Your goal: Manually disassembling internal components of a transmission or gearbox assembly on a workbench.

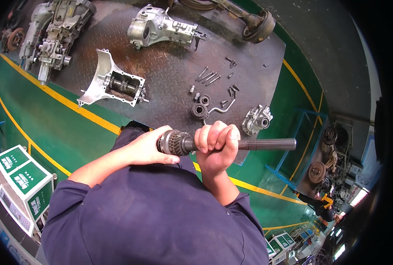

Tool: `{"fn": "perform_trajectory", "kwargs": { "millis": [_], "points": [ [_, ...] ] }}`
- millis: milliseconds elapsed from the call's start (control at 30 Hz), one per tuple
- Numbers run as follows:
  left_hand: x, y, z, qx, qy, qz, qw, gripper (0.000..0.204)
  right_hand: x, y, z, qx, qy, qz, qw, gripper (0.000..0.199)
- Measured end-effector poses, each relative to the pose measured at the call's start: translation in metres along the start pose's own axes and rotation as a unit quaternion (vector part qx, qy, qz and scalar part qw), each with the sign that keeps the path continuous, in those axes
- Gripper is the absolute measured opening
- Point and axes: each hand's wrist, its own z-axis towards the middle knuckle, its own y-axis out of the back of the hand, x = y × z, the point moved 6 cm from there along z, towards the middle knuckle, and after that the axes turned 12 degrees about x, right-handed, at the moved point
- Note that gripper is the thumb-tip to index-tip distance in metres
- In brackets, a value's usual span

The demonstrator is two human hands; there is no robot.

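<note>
A long dark steel gearbox shaft lies level in front of my chest, its splined end pointing right. My right hand is clenched around its middle. My left hand cups the left end, where a toothed gear sits on the shaft. Both sleeves are dark blue. Below the shaft, on the chequer-plate floor, lie two loose gears and a bent rod.
An open gearbox half with gears inside, a closed gearbox housing, a larger transmission, a small aluminium housing, several loose bolts and an axle lie on the steel plate. A white-green cabinet stands at left.
</note>
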Motion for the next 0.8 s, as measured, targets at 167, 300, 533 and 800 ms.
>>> {"fn": "perform_trajectory", "kwargs": {
  "millis": [167, 300, 533, 800],
  "points": [
    [0.006, 0.007, -0.001, -0.004, -0.036, 0.014, 0.999, 0.069, -0.001, -0.020, -0.003, 0.012, 0.019, -0.081, 0.996, 0.032],
    [0.041, 0.021, -0.006, -0.030, -0.103, -0.066, 0.992, 0.067, -0.011, -0.024, 0.003, 0.060, -0.037, -0.300, 0.951, 0.019],
    [0.065, 0.046, -0.042, -0.160, -0.180, -0.143, 0.960, 0.096, -0.067, 0.002, -0.040, 0.130, -0.216, -0.323, 0.912, 0.061],
    [0.113, 0.067, -0.086, -0.281, -0.197, -0.135, 0.930, 0.098, -0.112, 0.266, -0.136, -0.238, -0.431, -0.629, 0.602, 0.071]
  ]
}}
